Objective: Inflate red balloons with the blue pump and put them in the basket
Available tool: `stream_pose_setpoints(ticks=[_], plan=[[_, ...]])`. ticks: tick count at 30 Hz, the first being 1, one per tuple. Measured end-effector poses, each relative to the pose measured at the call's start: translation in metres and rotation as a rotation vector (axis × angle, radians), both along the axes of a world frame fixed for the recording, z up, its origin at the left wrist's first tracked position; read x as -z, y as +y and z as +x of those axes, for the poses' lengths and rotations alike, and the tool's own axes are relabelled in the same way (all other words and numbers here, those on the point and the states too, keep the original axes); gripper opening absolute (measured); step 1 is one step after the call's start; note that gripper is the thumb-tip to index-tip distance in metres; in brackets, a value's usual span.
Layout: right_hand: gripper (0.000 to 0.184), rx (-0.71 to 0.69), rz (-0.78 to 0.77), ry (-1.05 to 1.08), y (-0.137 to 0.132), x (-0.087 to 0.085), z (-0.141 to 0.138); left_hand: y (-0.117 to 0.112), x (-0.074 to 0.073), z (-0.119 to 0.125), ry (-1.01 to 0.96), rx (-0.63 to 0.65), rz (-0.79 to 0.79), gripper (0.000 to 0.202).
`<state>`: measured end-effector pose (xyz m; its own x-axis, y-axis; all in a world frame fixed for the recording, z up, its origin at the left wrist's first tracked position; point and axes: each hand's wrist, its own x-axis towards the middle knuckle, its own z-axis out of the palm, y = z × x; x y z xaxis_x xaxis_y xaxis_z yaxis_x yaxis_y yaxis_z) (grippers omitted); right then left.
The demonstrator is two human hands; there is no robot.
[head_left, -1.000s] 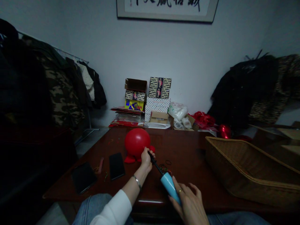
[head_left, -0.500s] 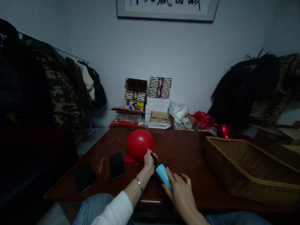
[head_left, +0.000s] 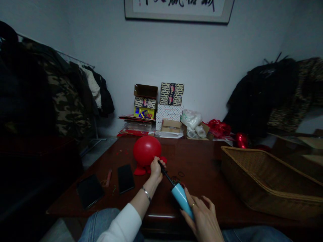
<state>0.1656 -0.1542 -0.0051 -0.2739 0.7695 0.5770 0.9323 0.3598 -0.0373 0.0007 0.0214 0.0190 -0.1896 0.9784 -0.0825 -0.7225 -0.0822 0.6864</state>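
Head view. Red balloon, rounded and inflated, sits over the tabletop, left of centre, towards the far edge. Smaller red lobes show at its base; cannot tell whether all are joined to it.

Left hand: fingers clenched at the balloon's near side, around the black nozzle end of a blue hand pump; the exact grip on the balloon's neck is hidden. Black rod is exposed between this hand and the blue barrel. Silver bracelet on the left wrist.

Right hand: fingers grasping the blue barrel near the tabletop's near edge; gold-coloured ring on one finger. Pump slants from the near edge up towards the balloon.

Surroundings: a black flat device lies left of the left hand; a second black device lies by the near left corner. Between them, a small reddish stick. Thin bands lie just beyond the barrel. Wicker basket stands along the right edge. Stacked cartons stand past the far edge.
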Motion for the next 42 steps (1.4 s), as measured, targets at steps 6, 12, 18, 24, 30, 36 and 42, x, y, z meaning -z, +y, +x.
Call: stream_pose_setpoints(ticks=[6,12,18,24,30,36,42], plan=[[0.068,-0.054,0.068,-0.057,-0.013,0.007,0.019,0.005,-0.003,-0.008,-0.014,-0.01,-0.009,0.023],[0.06,0.001,0.029,-0.013,-0.006,0.004,0.009,-0.004,0.003,0.004,-0.005,0.012,-0.024,0.025],[0.052,0.064,-0.09,0.032,0.017,-0.009,-0.015,-0.019,0.008,0.023,-0.004,0.049,-0.063,0.032],[0.052,0.073,-0.132,0.042,0.024,-0.008,-0.021,-0.023,0.008,0.025,-0.008,0.064,-0.078,0.032],[0.053,0.075,-0.111,0.05,0.021,-0.006,-0.021,-0.021,0.005,0.023,-0.006,0.061,-0.074,0.027],[0.055,0.071,-0.071,0.056,0.023,-0.003,-0.026,-0.014,0.006,0.016,0.014,0.058,-0.053,0.025],[0.058,0.022,-0.053,0.021,0.009,0.004,-0.01,-0.001,0.006,0.002,0.02,0.004,-0.028,0.025]])
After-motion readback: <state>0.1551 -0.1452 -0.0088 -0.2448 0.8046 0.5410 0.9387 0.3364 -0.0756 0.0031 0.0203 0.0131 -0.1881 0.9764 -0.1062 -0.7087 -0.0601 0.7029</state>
